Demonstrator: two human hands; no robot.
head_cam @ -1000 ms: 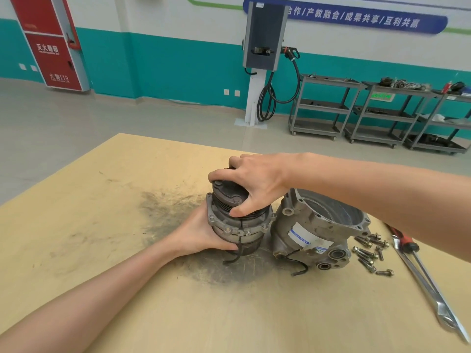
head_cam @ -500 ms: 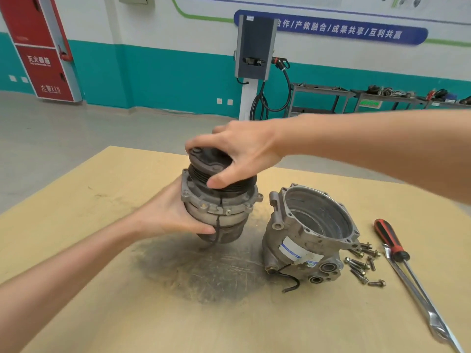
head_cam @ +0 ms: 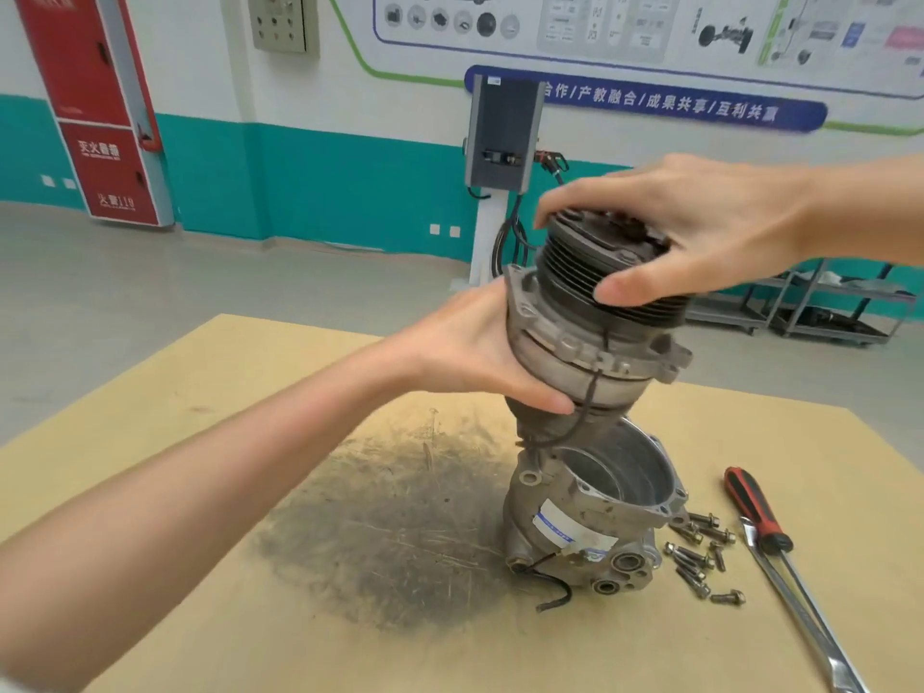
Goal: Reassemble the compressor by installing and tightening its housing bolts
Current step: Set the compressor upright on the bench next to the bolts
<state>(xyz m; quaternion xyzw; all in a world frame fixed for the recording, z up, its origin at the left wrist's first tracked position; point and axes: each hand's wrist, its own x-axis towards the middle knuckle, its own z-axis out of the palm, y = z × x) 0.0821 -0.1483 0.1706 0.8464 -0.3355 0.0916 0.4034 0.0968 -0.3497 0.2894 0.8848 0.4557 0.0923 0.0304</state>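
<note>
Head view: both hands, left (head_cam: pixel 470 352) and right (head_cam: pixel 700 232), are gripping the pulley half (head_cam: pixel 595 322), hovering tilted above the housing (head_cam: pixel 595 497) on the desk (head_cam: pixel 200 617); level it, align bolt ears, before lowering.

I read this as automotive training workshop. Plywood bench (head_cam: pixel 150 492) with dark grease stain (head_cam: pixel 380 532), scattered bolts (head_cam: pixel 697 560), red-handled screwdriver (head_cam: pixel 755 507), wrench (head_cam: pixel 820 637) beside it. Compressor housing (head_cam: pixel 590 512) stands on bench. Behind: grey concrete floor (head_cam: pixel 250 282), teal-and-white wall (head_cam: pixel 325 182), vehicle charging post (head_cam: pixel 502 137) with cable, metal tool trolleys (head_cam: pixel 825 312), red fire cabinet (head_cam: pixel 100 107), wall posters (head_cam: pixel 625 27) showing car parts, blue banner (head_cam: pixel 650 100) with Chinese text. I can't read fine print.
</note>
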